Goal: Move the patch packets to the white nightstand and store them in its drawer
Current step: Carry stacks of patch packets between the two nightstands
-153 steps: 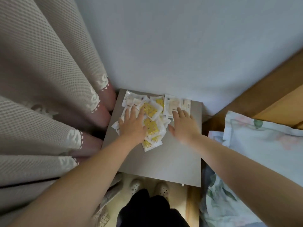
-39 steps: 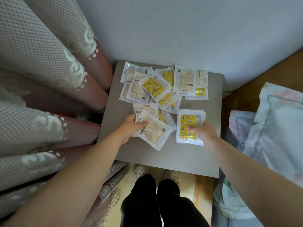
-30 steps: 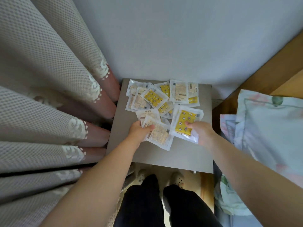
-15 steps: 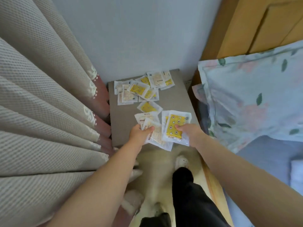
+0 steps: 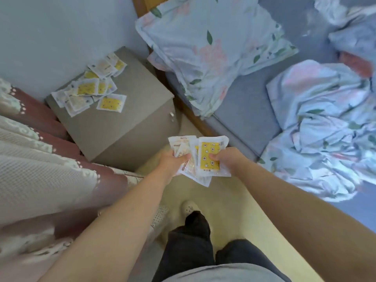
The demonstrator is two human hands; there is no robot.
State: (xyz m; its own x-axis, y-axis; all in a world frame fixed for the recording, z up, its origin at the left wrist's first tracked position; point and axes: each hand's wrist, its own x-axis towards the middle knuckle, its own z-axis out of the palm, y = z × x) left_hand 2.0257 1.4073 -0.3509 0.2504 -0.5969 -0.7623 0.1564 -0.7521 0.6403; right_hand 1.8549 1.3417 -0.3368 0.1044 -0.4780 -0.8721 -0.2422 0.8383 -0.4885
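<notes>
Yellow-and-white packets (image 5: pixel 200 159), a fanned bunch, are gripped by both hands over the floor (image 5: pixel 234 210), just off the desk's (image 5: pixel 122 127) corner: left hand (image 5: pixel 172 159) curled round the paler ones, right hand (image 5: pixel 226 159) pinching the yellow-faced one, thumb on top, hands nearly touching. More packets lie scattered at the desk's back, by the wall (image 5: pixel 61 27). Step looks like the carry; white nightstand not in view, so next means finding it, freeing a hand for the drawer, then a return trip for the rest.
</notes>
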